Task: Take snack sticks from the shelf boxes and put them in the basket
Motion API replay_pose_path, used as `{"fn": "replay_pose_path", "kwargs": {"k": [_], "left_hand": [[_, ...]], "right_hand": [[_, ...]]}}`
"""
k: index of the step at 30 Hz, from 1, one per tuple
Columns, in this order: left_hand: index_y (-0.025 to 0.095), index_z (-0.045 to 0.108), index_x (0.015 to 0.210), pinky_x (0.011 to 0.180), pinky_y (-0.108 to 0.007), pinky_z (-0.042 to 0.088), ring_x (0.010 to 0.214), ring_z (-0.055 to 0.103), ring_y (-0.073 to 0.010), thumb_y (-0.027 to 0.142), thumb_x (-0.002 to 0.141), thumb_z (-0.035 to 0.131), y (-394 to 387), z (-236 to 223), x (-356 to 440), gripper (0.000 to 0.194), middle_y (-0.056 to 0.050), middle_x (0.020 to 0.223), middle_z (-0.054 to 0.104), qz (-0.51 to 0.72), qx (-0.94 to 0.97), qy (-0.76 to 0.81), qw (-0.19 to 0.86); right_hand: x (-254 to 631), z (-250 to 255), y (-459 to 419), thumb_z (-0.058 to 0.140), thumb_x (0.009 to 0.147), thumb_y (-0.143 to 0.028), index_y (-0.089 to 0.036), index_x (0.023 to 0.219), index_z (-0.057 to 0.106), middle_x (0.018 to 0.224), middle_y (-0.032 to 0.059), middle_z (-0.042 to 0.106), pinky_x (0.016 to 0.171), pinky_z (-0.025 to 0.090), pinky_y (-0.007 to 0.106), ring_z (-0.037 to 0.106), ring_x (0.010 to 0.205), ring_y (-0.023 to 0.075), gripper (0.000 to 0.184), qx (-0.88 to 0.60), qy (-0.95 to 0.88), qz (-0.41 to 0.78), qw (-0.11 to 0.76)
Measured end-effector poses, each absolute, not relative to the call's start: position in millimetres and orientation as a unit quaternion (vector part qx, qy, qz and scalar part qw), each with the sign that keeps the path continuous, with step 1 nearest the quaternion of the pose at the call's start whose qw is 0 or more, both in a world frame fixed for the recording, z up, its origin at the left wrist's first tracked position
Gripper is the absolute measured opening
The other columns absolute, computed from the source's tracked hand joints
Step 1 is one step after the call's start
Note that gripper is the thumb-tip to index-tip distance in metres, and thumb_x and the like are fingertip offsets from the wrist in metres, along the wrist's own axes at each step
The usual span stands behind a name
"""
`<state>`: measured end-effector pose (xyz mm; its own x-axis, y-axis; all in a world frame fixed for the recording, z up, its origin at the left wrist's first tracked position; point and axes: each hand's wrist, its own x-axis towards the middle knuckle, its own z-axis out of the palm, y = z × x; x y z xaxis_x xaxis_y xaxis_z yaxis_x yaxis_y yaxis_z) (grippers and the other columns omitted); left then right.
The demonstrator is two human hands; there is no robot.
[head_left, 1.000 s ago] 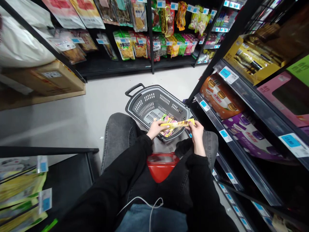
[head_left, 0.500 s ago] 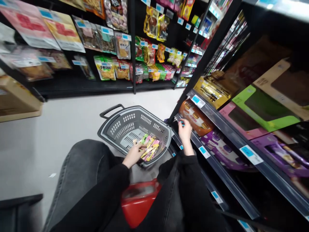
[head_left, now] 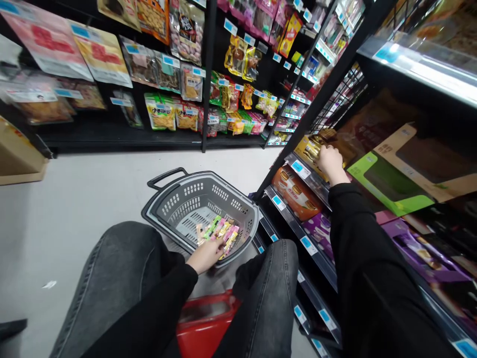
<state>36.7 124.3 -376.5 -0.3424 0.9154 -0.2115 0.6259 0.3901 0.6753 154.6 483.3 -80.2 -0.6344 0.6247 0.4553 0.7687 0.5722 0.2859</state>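
I am crouched in a shop aisle. My left hand (head_left: 206, 254) reaches over the near rim of a grey plastic basket (head_left: 175, 199) on the floor, its fingers closed on the pile of colourful snack packets (head_left: 220, 229) inside. My right hand (head_left: 329, 161) is raised to the shelf on the right. Its fingers are curled into a yellow display box (head_left: 306, 145) of gold-wrapped snack bars, around a bar there; the fingertips are hidden.
A red object (head_left: 208, 323) lies between my knees. Black shelving on the right holds an orange box (head_left: 298, 191), purple boxes (head_left: 320, 229) and a green box (head_left: 387, 184). Hanging snack bags (head_left: 160, 110) line the far shelves. A cardboard box (head_left: 17, 156) sits at left.
My right hand left the long yellow bar's spot over the basket and rose to the yellow box on the shelf. The left hand dropped onto the packets in the basket. The view swung right.
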Motion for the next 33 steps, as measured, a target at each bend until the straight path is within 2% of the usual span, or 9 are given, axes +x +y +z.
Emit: {"fn": "replay_pose_path", "kwargs": {"k": [4, 8, 13, 17, 20, 23, 27, 30, 33], "left_hand": [[0.019, 0.065, 0.093, 0.078, -0.026, 0.042, 0.090, 0.064, -0.0215, 0.021, 0.080, 0.047, 122.8, -375.1, 36.4, 0.022, -0.008, 0.090, 0.069, 0.242, 0.492, 0.784, 0.291], [0.019, 0.065, 0.090, 0.077, -0.027, 0.043, 0.089, 0.064, -0.0216, 0.022, 0.080, 0.048, 123.1, -374.3, 37.6, 0.020, -0.009, 0.091, 0.069, 0.240, 0.490, 0.785, 0.294], [0.018, 0.065, 0.090, 0.077, -0.028, 0.043, 0.089, 0.064, -0.0219, 0.023, 0.081, 0.048, 123.5, -378.7, 38.1, 0.020, -0.009, 0.091, 0.069, 0.243, 0.490, 0.781, 0.301], [0.017, 0.065, 0.091, 0.078, -0.030, 0.044, 0.088, 0.064, -0.0229, 0.025, 0.081, 0.048, 124.5, -383.1, 37.3, 0.021, -0.010, 0.090, 0.069, 0.260, 0.488, 0.773, 0.311], [0.017, 0.065, 0.098, 0.079, -0.030, 0.045, 0.089, 0.063, -0.0227, 0.029, 0.082, 0.048, 126.6, -381.3, 37.4, 0.026, -0.009, 0.093, 0.069, 0.285, 0.485, 0.762, 0.320], [0.014, 0.060, 0.111, 0.083, -0.033, 0.047, 0.093, 0.063, -0.0228, 0.042, 0.082, 0.050, 126.3, -370.8, 37.3, 0.042, -0.011, 0.103, 0.067, 0.418, 0.434, 0.688, 0.404], [0.010, 0.056, 0.117, 0.087, -0.043, 0.048, 0.099, 0.062, -0.0275, 0.058, 0.072, 0.058, 119.4, -349.0, 36.1, 0.066, -0.020, 0.117, 0.061, 0.677, 0.274, 0.395, 0.557], [0.012, 0.058, 0.113, 0.089, -0.046, 0.048, 0.103, 0.061, -0.0286, 0.054, 0.066, 0.069, 115.3, -339.3, 36.2, 0.065, -0.019, 0.119, 0.061, 0.751, 0.211, 0.314, 0.541], [0.011, 0.061, 0.109, 0.083, -0.041, 0.052, 0.094, 0.065, -0.0246, 0.042, 0.064, 0.074, 115.0, -340.0, 37.3, 0.056, -0.016, 0.111, 0.066, 0.740, 0.181, 0.421, 0.492]], "right_hand": [[154.1, -70.9, 493.2, 0.067, 0.069, -0.026, -0.005, 0.099, 0.062, 0.099, 0.0225, 0.061, 0.079, 0.045, 0.042, 0.058, 0.094, 0.0307, 0.037, -0.451, -0.866, -0.187, 0.109], [152.7, -58.6, 490.5, 0.057, 0.074, -0.019, -0.003, 0.105, 0.061, 0.101, 0.0239, 0.060, 0.076, 0.046, 0.040, 0.060, 0.092, 0.0309, 0.035, -0.492, -0.840, -0.171, 0.150], [143.0, -38.1, 469.4, 0.053, 0.076, -0.015, -0.004, 0.111, 0.056, 0.101, 0.0253, 0.060, 0.075, 0.044, 0.043, 0.059, 0.094, 0.0333, 0.037, -0.479, -0.828, -0.253, 0.142], [145.9, -14.9, 429.9, 0.041, 0.081, -0.008, -0.006, 0.102, 0.060, 0.097, 0.0235, 0.062, 0.079, 0.040, 0.046, 0.057, 0.098, 0.0321, 0.028, -0.419, -0.831, -0.338, 0.140], [163.7, -16.5, 384.0, 0.042, 0.081, -0.011, -0.007, 0.094, 0.061, 0.090, 0.0220, 0.063, 0.076, 0.041, 0.043, 0.059, 0.091, 0.0303, 0.024, -0.424, -0.830, -0.322, 0.167], [182.2, -55.6, 336.6, 0.053, 0.076, -0.019, -0.015, 0.093, 0.061, 0.086, 0.0130, 0.066, 0.072, 0.042, 0.035, 0.060, 0.081, 0.0252, 0.020, -0.350, -0.895, -0.197, 0.194], [183.8, -157.9, 284.7, 0.056, 0.074, -0.023, -0.021, 0.095, 0.061, 0.091, 0.0050, 0.067, 0.071, 0.044, 0.030, 0.061, 0.080, 0.0207, 0.022, -0.257, -0.948, 0.046, 0.181], [175.1, -238.1, 251.1, 0.057, 0.073, -0.022, -0.022, 0.090, 0.062, 0.088, 0.0031, 0.068, 0.071, 0.045, 0.029, 0.062, 0.080, 0.0195, 0.017, -0.267, -0.934, 0.190, 0.139], [170.7, -295.2, 224.3, 0.060, 0.072, -0.026, -0.021, 0.090, 0.063, 0.088, 0.0041, 0.069, 0.071, 0.045, 0.030, 0.062, 0.079, 0.0201, 0.019, -0.289, -0.918, 0.253, 0.101]]}}
